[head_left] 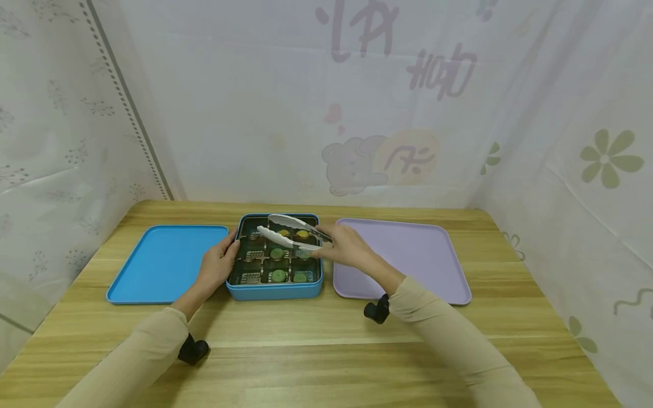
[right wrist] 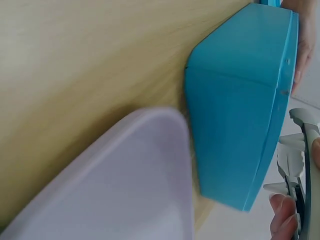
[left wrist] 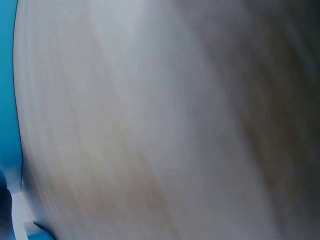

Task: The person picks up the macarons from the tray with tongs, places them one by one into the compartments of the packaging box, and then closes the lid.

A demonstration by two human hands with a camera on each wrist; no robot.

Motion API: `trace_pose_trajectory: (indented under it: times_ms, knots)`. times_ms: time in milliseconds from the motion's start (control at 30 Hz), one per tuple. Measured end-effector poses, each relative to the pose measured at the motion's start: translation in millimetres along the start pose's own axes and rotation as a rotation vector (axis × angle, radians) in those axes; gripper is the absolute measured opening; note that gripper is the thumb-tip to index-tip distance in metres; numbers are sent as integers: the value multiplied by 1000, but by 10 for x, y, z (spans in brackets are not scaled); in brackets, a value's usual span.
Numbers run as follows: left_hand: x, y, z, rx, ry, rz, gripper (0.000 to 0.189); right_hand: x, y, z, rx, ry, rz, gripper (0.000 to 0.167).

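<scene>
A blue box (head_left: pixel 274 292) stands on the table, holding a dark divided insert (head_left: pixel 250 266). Round green pieces (head_left: pixel 279 276) and yellow pieces (head_left: pixel 302 233) lie in its middle and right columns; the left column's compartments look bare. My left hand (head_left: pixel 216 265) rests against the box's left side, fingers extended along it at the rim. With my right hand (head_left: pixel 349 246) I grip tongs (head_left: pixel 275 235) by their metal arms. Their white tips are spread above the insert, pointing left, with nothing between them. In the right wrist view, the tongs (right wrist: pixel 291 157) show beside the box's rim.
A blue tray (head_left: pixel 163 263) lies left of the box, and a lilac tray (head_left: pixel 408 255) lies close on its right. All stand on a wooden table (head_left: pixel 306 351). Printed white cloth (head_left: pixel 229 113) hangs behind and at both sides. The left wrist view is mostly blurred.
</scene>
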State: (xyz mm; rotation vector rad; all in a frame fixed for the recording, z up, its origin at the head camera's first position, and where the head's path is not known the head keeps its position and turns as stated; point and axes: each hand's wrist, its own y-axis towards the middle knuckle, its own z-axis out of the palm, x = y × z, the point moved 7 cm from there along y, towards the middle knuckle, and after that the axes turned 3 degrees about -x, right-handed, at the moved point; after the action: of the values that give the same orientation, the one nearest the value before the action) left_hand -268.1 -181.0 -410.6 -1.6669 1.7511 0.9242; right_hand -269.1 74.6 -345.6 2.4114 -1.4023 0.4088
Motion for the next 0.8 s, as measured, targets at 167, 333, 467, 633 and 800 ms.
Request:
trace_pose_trajectory:
  times_ms: [167, 333, 467, 633, 800]
  knots:
    - [8, -8, 12, 10, -4, 1, 53, -345, -310, -249, -143, 22, 38, 54]
    - [20, -6, 10, 5, -4, 7, 52, -961, -792, -540, -264, 30, 155, 59]
    - [21, -6, 13, 9, -9, 9, 52, -1542, -1290, -739, -321, 14, 269, 58]
    - [16, -5, 8, 3, -16, 12, 51, -2133, -1935, -900, -323, -6, 450, 58]
    - [16, 0, 4, -1, -3, 13, 51, -2532, -2425, -982, -271, -52, 609, 67]
